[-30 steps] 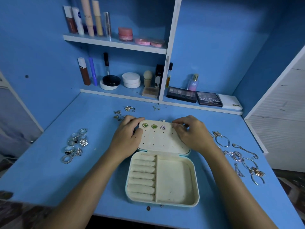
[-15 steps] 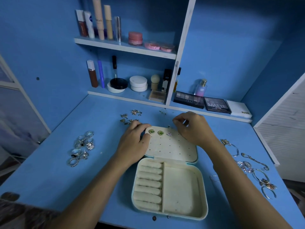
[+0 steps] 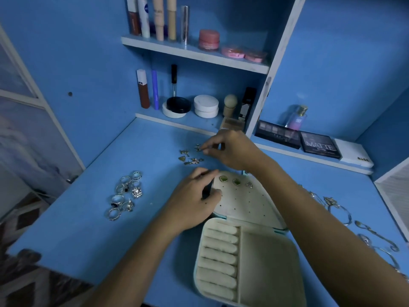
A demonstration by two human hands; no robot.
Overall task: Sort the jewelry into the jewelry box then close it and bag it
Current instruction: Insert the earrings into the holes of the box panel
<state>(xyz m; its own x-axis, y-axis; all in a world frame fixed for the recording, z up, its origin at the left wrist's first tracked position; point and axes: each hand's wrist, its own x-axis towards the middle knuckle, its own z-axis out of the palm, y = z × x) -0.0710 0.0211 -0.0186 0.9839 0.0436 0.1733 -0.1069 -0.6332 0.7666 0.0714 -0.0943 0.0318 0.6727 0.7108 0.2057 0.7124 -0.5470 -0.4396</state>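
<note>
From the head camera we look down on a blue tabletop with a cream jewelry box lying open in front of us. Its lid panel, dotted with small holes, lies back flat beyond the tray, and three stud earrings already sit in a row along the lid's far edge. Our left hand rests on the lid's left corner, thumb and fingers curled around its edge, steadying it. Our right hand reaches past the box to a small cluster of loose earrings just beyond the lid; its fingertips are drawn together in a narrow pinch at one earring at the cluster's far edge, though we cannot tell if the piece is lifted off the surface. We judge this to be the earring stage of sorting: the next move calls for carrying the pinched stud back to the lid and pressing its post into a free hole beside the three in place. A pile of rings lies well to the left of the box, and bracelets trail along the right. The ring rolls and the open compartment hold nothing.
</note>
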